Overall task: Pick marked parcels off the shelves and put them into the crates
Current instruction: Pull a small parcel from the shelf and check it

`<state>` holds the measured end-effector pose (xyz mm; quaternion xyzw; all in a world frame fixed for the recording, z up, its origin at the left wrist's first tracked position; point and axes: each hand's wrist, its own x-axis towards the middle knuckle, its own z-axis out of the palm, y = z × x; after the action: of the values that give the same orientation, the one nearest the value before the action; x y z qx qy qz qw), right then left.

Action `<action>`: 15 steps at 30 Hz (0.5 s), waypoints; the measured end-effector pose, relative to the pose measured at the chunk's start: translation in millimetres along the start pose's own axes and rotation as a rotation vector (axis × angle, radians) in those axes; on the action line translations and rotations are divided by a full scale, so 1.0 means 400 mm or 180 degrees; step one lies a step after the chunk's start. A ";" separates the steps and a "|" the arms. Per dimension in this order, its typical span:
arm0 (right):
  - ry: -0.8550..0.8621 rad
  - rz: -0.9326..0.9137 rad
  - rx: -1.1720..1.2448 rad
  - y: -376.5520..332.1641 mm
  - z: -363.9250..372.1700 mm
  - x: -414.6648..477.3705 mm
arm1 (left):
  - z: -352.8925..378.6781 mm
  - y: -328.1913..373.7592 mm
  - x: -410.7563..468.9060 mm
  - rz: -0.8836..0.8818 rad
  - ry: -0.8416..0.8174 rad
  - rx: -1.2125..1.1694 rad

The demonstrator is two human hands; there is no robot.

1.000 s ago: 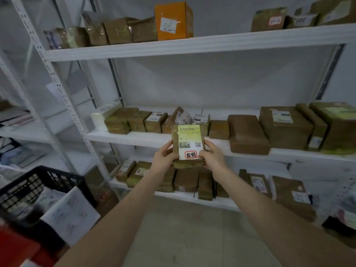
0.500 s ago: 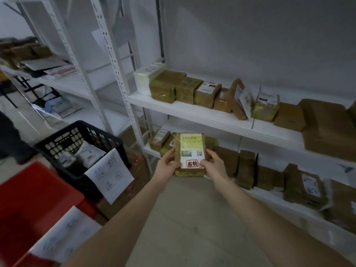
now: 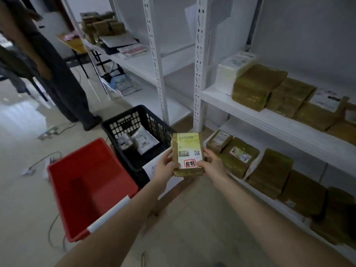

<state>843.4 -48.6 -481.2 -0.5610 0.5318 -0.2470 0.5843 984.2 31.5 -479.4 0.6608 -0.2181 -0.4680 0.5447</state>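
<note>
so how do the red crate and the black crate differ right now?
The red crate has solid walls; the black crate has lattice walls. The red crate shows no parcels inside; the black crate holds a few pale packets. The red crate sits nearer the camera, the black crate behind it. Both stand open-topped on the floor.
</note>
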 end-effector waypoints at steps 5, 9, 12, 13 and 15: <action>-0.0425 0.0008 -0.0163 -0.051 0.145 0.193 | -0.118 0.020 0.155 -0.0051 0.0364 -0.0127; -0.0753 0.0017 -0.0385 -0.090 0.260 0.385 | -0.189 0.035 0.315 -0.0103 0.0640 -0.0312; -0.1074 -0.0059 -0.0710 -0.111 0.344 0.541 | -0.235 0.031 0.459 -0.0295 0.0928 -0.0439; -0.1146 -0.0070 -0.0849 -0.116 0.368 0.587 | -0.248 0.026 0.503 -0.0412 0.1006 -0.0473; -0.1245 -0.0076 -0.1137 -0.117 0.411 0.673 | -0.268 0.010 0.583 -0.0636 0.1084 -0.0492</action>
<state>1089.7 -233.8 -563.1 -0.6986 0.4373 -0.0430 0.5647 1185.7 -100.6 -567.9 0.7050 -0.0197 -0.4166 0.5736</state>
